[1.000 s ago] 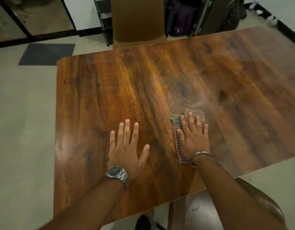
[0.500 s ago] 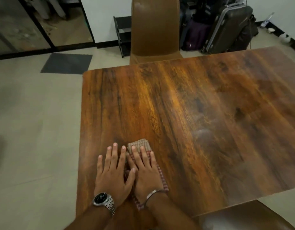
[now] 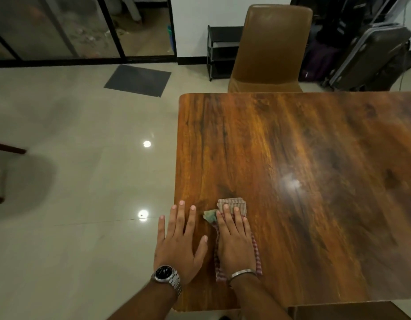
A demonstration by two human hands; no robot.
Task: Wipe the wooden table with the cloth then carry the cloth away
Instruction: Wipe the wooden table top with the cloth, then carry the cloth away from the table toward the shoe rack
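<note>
The wooden table (image 3: 303, 158) fills the right half of the head view, dark and glossy. A folded checked cloth (image 3: 237, 206), beige with red stripes, lies near the table's front left corner. My right hand (image 3: 235, 243) presses flat on the cloth with fingers spread, covering most of it. My left hand (image 3: 180, 243) lies flat beside it at the table's left edge, palm down, fingers apart, holding nothing. A watch sits on the left wrist, a bangle on the right.
A brown chair (image 3: 269, 49) stands at the table's far side. Suitcases (image 3: 366, 56) and a black rack (image 3: 219, 51) line the back wall. A grey mat (image 3: 138, 79) lies on the shiny tiled floor to the left. Another brown seat (image 3: 347, 311) shows at the bottom right.
My right hand has slid the cloth leftward across the table to the front left corner. The left hand has shifted to the table's left edge, and the view has turned left.
</note>
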